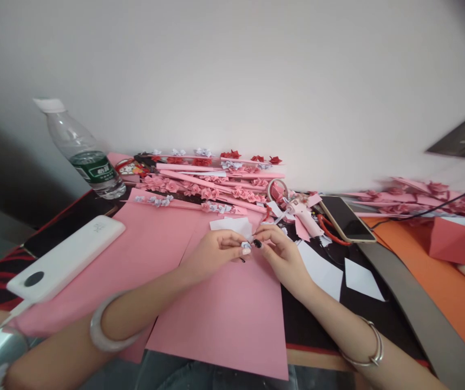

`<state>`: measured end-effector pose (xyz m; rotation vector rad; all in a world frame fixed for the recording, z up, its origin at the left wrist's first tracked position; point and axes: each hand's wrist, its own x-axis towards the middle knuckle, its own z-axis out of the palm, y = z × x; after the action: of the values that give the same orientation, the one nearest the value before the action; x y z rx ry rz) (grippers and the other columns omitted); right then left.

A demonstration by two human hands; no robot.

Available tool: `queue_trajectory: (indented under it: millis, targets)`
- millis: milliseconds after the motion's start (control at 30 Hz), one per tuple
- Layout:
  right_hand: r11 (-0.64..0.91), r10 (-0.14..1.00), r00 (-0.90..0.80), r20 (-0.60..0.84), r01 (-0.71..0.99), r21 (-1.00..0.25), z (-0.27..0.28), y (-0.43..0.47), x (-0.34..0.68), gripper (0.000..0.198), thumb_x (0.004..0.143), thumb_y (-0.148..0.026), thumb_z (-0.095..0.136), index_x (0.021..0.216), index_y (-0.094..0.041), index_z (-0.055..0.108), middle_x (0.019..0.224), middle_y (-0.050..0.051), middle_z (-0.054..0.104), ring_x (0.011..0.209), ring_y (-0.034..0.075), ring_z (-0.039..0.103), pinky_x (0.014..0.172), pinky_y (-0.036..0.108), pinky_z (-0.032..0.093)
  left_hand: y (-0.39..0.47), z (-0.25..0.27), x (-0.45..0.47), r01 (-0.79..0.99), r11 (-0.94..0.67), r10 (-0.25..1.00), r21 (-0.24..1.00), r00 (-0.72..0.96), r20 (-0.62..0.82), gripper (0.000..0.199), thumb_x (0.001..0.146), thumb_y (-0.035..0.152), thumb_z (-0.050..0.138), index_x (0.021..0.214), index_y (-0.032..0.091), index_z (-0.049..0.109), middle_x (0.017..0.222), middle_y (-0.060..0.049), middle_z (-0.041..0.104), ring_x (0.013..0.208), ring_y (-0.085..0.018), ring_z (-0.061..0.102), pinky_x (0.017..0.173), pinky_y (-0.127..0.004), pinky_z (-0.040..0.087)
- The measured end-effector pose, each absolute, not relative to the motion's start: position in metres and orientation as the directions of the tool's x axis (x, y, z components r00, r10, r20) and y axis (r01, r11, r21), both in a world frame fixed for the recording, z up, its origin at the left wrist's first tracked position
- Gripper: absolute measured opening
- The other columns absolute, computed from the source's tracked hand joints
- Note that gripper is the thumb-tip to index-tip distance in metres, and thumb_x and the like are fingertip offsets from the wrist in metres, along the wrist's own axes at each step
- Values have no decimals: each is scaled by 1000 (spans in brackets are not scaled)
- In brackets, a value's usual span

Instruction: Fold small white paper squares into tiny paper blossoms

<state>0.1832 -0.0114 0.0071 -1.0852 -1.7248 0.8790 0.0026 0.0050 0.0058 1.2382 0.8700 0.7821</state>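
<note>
Above the pink paper sheet point(224, 314), my two hands meet around a small white folded paper piece point(245, 246) that looks like a paper flower. My left hand point(211, 252) pinches it between thumb and fingers. Against its other side my right hand point(281, 254) is closed, thumb and index finger together; its fingers partly hide the piece. A thin dark tip pokes out below the left thumb, too small to name. Just behind the fingers lies a white paper piece point(230, 225). More white paper point(321, 270) and a white square point(362, 280) lie right of my right hand.
Pink paper sticks with flowers point(208, 189) line the wall. A water bottle point(90, 157) and white power bank point(67, 257) stand left. A pink glue gun point(306, 216), tape roll point(276, 189) and phone point(348, 218) lie right, with orange paper point(427, 276) beyond.
</note>
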Motion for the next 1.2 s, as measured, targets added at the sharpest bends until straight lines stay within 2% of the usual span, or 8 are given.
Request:
queue_trajectory:
  millis: [133, 333, 667, 1200]
  targets:
    - [354, 928, -216, 304, 261, -898, 8, -12, 182, 3, 82, -22, 56, 83, -21, 58, 98, 5, 50, 91, 17, 52, 73, 29, 46, 5, 6, 2, -51, 200, 877, 978, 454, -156, 21, 69, 27, 68, 84, 13, 62, 77, -5, 68, 74, -16, 65, 71, -28, 50]
    - [323, 940, -199, 279, 246, -914, 5, -15, 178, 3, 79, -22, 58, 77, -21, 57, 97, 6, 50, 93, 18, 51, 69, 28, 48, 1, 7, 6, -31, 162, 878, 986, 460, -130, 20, 67, 24, 69, 82, 12, 63, 75, -5, 67, 71, -16, 64, 69, -29, 50]
    - [300, 945, -215, 247, 267, -916, 5, -11, 180, 12, 79, -20, 58, 67, -19, 55, 90, 4, 50, 87, 16, 51, 71, 27, 43, -1, 5, 5, -14, 145, 882, 989, 455, -123, 17, 66, 20, 69, 80, 12, 63, 77, -5, 68, 75, -16, 63, 73, -28, 49]
    - [183, 942, -313, 120, 179, -967, 9, -8, 177, 29, 82, -37, 54, 61, -17, 49, 73, 0, 45, 66, 12, 44, 62, 25, 37, -2, 5, 5, 33, 80, 884, 996, 460, -86, 18, 68, 22, 68, 82, 13, 65, 86, -7, 69, 87, -20, 64, 81, -32, 49]
